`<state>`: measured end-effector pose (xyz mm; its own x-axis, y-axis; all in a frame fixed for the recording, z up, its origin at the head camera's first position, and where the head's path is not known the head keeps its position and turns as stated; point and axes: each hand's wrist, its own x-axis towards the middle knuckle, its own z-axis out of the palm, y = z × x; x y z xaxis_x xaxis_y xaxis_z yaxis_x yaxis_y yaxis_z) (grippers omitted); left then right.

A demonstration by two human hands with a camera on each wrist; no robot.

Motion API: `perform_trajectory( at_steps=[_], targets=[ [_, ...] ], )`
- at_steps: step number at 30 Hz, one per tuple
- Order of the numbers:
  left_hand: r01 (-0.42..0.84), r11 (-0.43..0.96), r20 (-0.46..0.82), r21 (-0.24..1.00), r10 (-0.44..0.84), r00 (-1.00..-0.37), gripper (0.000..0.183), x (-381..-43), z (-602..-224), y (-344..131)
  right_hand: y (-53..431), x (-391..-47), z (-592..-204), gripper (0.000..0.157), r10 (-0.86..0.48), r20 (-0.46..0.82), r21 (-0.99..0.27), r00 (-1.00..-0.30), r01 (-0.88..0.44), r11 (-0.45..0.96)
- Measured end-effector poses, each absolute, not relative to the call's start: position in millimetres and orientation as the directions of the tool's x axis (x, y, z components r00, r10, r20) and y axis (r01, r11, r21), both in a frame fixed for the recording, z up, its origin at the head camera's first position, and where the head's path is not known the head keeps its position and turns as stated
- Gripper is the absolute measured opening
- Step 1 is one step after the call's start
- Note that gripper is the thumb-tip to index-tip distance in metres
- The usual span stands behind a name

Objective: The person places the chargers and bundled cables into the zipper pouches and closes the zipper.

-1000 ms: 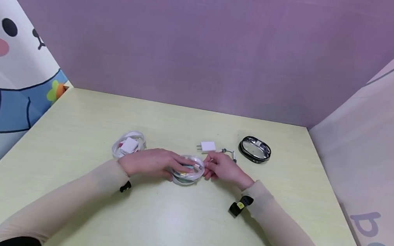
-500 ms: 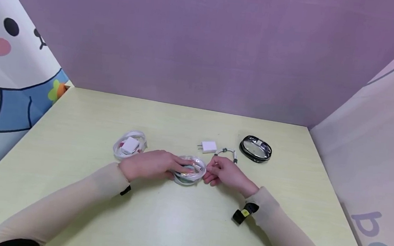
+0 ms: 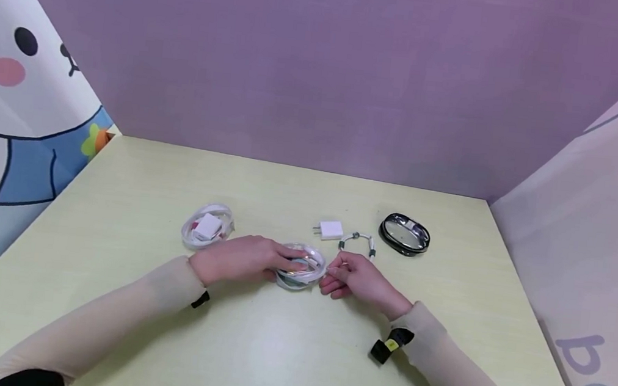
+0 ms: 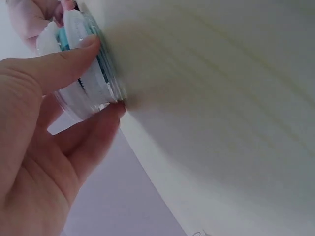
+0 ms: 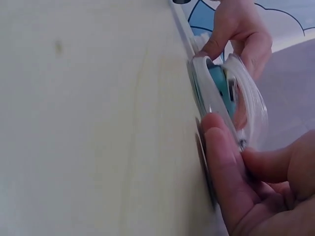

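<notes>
A coiled white cable [image 3: 315, 274] stands at the middle of the table, with teal showing inside its loops in both wrist views. My left hand [image 3: 244, 262] grips the coil from the left, thumb on one side and fingers on the other. At the right edge of the coil, my right hand [image 3: 359, 281] pinches a bit of it between thumb and fingertips, as the right wrist view shows [image 5: 231, 162]. Its other fingers are curled below. Behind the right hand lies a small loop of white cord with grey bands [image 3: 357, 236].
A white plug adapter [image 3: 331, 230] lies behind the coil, its prongs facing left. Further right rests a coiled black cable [image 3: 404, 234]. To the left is another white cable coil [image 3: 191, 232] with a white adapter [image 3: 208, 227] on it. A purple backdrop [image 3: 308, 76] rises behind the table [image 3: 251, 347].
My right hand has drawn slightly toward me and to the right, uncovering more of the banded cord loop. The left hand keeps its grip on the coil. The head view has shifted a little.
</notes>
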<state>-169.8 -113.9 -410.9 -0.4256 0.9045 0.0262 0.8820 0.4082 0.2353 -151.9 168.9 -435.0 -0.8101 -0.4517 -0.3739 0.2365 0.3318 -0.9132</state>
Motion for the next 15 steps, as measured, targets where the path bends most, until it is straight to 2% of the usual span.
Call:
perform_trajectory(
  at_steps=[4,8,11,15],
  targets=[
    [0.925,0.363,0.089,0.109,0.924,-0.373,0.055,-169.5,-411.0,-111.9,168.1,-153.5,-437.4,0.016,-0.452,-0.379,-0.92,-0.807,0.275,0.28],
    [0.948,0.313,0.146,0.062,0.936,-0.319,0.055,-172.3,-411.2,-110.1,167.0,-157.5,-438.9,0.016,-0.436,-0.39,-0.919,-0.811,0.314,0.238],
    [0.959,0.268,0.163,0.091,0.946,-0.28,0.054,-174.7,-412.7,-109.1,165.3,-160.7,-438.6,0.017,-0.412,-0.406,-0.913,-0.816,0.345,0.217],
    [0.954,0.237,0.143,0.183,0.954,-0.264,0.051,-176.5,-414.7,-108.4,162.6,-164.0,-437.6,0.02,-0.389,-0.416,-0.909,-0.822,0.361,0.209]
  ],
)
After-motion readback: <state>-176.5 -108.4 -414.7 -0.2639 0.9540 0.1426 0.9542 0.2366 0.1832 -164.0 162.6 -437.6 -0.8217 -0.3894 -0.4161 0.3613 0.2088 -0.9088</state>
